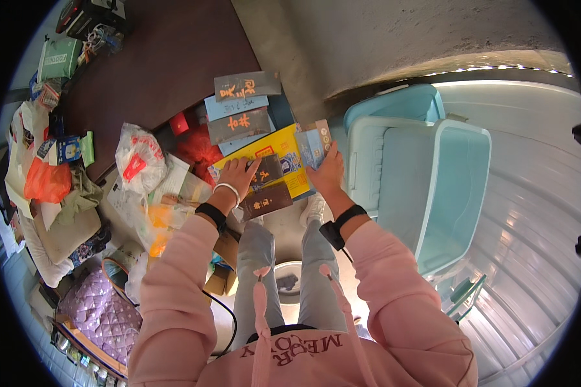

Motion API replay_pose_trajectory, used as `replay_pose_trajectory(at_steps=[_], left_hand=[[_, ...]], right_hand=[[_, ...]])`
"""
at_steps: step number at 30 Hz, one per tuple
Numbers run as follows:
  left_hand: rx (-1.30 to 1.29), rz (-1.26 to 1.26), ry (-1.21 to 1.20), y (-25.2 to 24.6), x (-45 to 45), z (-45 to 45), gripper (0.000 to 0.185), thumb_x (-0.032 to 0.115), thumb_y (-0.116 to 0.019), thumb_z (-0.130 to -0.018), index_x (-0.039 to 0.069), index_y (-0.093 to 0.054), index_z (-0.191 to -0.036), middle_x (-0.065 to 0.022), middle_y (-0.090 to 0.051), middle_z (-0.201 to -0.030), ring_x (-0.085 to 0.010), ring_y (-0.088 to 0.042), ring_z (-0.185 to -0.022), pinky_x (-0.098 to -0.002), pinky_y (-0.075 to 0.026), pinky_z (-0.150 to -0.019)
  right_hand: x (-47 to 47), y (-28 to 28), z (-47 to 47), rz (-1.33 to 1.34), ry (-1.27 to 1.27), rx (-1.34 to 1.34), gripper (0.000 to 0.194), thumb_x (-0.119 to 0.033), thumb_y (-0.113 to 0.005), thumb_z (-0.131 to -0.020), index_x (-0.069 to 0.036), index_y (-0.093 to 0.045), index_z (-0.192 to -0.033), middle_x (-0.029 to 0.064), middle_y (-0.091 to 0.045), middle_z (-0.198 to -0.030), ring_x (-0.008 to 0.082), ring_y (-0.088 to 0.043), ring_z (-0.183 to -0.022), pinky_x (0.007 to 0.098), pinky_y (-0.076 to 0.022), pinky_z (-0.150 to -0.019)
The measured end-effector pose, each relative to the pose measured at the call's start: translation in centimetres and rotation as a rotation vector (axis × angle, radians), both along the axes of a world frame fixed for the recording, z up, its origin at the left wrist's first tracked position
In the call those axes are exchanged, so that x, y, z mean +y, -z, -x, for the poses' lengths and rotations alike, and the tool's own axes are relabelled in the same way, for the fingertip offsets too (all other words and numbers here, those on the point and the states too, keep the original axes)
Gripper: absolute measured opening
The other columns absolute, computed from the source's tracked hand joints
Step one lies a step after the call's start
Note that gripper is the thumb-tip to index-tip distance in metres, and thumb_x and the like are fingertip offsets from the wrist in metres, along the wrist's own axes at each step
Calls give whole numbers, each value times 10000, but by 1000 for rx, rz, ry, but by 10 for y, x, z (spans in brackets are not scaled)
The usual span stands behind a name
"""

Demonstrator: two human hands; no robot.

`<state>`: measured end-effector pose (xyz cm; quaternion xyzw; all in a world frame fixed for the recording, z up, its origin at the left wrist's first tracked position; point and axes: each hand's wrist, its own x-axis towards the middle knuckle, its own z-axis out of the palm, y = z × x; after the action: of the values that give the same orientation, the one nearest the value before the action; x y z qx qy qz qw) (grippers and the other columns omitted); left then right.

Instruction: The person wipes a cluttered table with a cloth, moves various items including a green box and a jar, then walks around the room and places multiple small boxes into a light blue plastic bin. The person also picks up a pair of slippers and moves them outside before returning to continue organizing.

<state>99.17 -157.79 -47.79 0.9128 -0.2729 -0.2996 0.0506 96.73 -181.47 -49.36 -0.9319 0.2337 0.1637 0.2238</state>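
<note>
My left hand [236, 179], with a silver bangle at the wrist, rests on a dark box [267, 170] with orange writing; its fingers are spread. This box lies over a yellow patterned box [288, 144]. Beside my left hand is a brown box [266, 202], slightly tilted. My right hand [327, 170] grips a light blue box [311, 147] with a brown box [324, 133] next to it, at the yellow box's right end. Further up, dark boxes [248, 85] and blue boxes [237, 107] with writing overlap in a row.
A dark red tabletop [160, 53] fills the upper left. Light blue plastic bins [404, 184] stand on my right. A knotted white plastic bag [140, 157], red bags [198, 147] and papers lie to the left. Below, between my legs, is a round basin [290, 296].
</note>
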Motion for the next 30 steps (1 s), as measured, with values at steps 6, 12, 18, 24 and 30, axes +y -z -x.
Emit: replay_pose_trajectory(at_steps=[6, 12, 18, 24, 30], left_hand=[[381, 510, -745, -20, 1, -11, 648, 159, -670, -669, 35, -366, -1228, -130, -545, -1027, -234, -574, -899, -366, -462, -795], [1137, 1146, -1147, -54, -23, 10, 500, 160, -649, -735, 88, -396, -1161, -38, -523, -995, -120, -531, -912, -277, -454, -759], [1130, 1370, -1129, -85, -42, 26, 837, 98, -718, -698, 73, -146, -1308, -74, -385, -1202, -173, -416, -1086, -324, -357, -935], [1070, 1330, -960, -126, -65, 32, 888, 50, -686, -715, 122, -66, -1347, -82, -351, -1256, -197, -396, -1141, -344, -358, -940], [946, 1118, -707, -127, -61, 31, 1063, 132, -737, -653, 66, 69, -1343, -163, -340, -1257, -230, -326, -1195, -351, -312, -974]], right_hand=[[-15, -23, 1, -632, 370, -24, 935, -184, -755, -570, 30, -198, -1291, 217, -431, -1127, 292, -458, -1055, 379, -375, -899], [16, -58, 6, -979, 268, 67, 874, -270, -704, -657, 72, -192, -1277, 220, -435, -1154, 289, -449, -1081, 373, -359, -917], [35, -77, 28, -988, 91, -213, 1020, -566, -571, -717, 114, -72, -1292, 277, -286, -1265, 342, -294, -1199, 395, -239, -996], [20, -120, 28, -1055, 73, -159, 1039, -297, -715, -642, 89, -22, -1313, 220, -366, -1227, 284, -387, -1147, 369, -299, -973], [-21, -104, 52, -1761, 520, 257, 697, -140, -652, -652, -5, -326, -1253, 127, -516, -1107, 241, -518, -1001, 350, -417, -871]])
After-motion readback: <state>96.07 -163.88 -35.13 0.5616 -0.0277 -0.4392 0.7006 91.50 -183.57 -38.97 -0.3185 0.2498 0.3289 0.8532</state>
